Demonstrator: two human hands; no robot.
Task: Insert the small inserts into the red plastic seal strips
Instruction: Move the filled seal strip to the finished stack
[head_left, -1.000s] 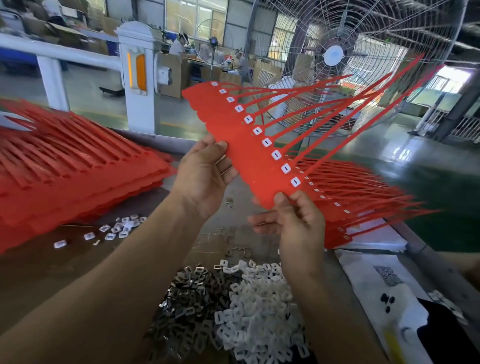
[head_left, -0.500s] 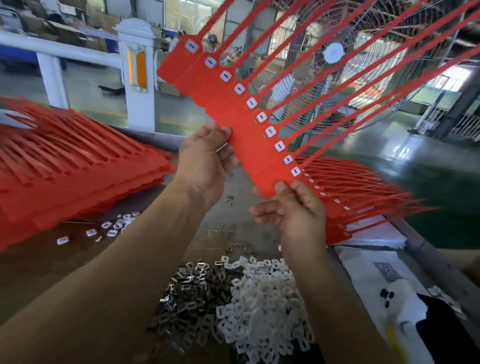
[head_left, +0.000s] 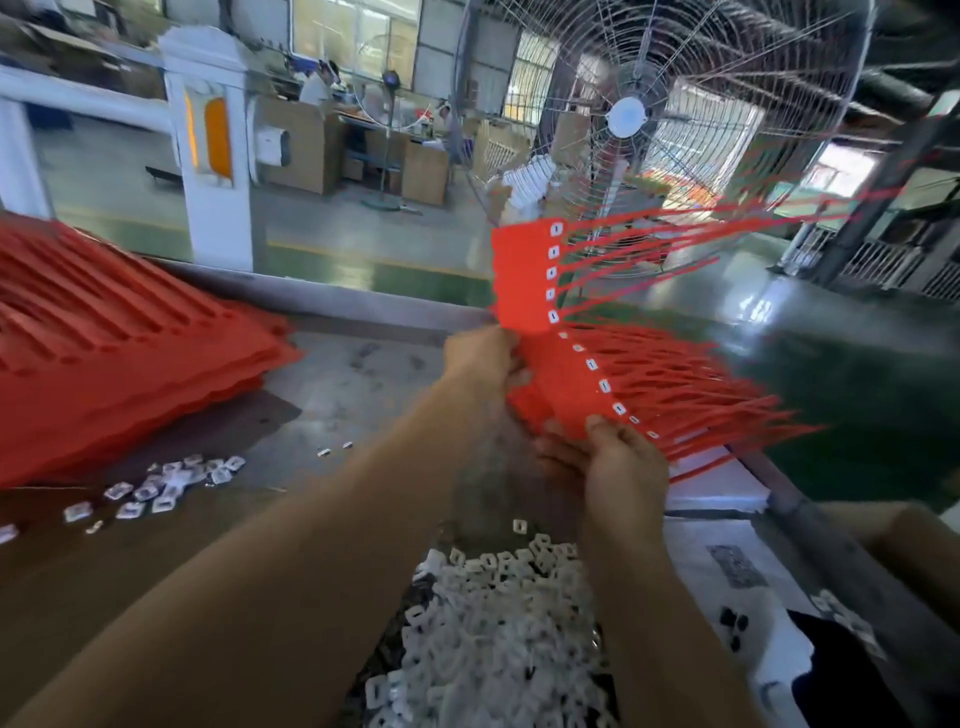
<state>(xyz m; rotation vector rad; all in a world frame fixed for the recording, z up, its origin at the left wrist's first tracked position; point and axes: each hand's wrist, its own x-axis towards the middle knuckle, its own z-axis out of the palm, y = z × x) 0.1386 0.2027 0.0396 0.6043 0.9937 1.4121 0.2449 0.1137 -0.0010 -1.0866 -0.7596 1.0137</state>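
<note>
A red sheet of joined seal strips (head_left: 522, 280) carries a row of white inserts, and its thin tails fan out to the right. It is folded or bent at the middle. My left hand (head_left: 480, 361) grips the sheet at the bend. My right hand (head_left: 615, 457) pinches its near corner with the thumb on top. The lower half lies over a pile of finished red strips (head_left: 691, 384) at the table's right. A heap of loose white inserts (head_left: 498, 634) lies between my forearms.
A tall stack of red strip sheets (head_left: 114, 364) fills the left of the table, with scattered white inserts (head_left: 166, 483) in front of it. White paper (head_left: 727, 566) lies at the right. A large standing fan (head_left: 649, 124) stands beyond the table's far edge.
The sheet, held high and flat before, has come down to the right onto the finished pile and now bends in the middle. Both hands moved down and right with it.
</note>
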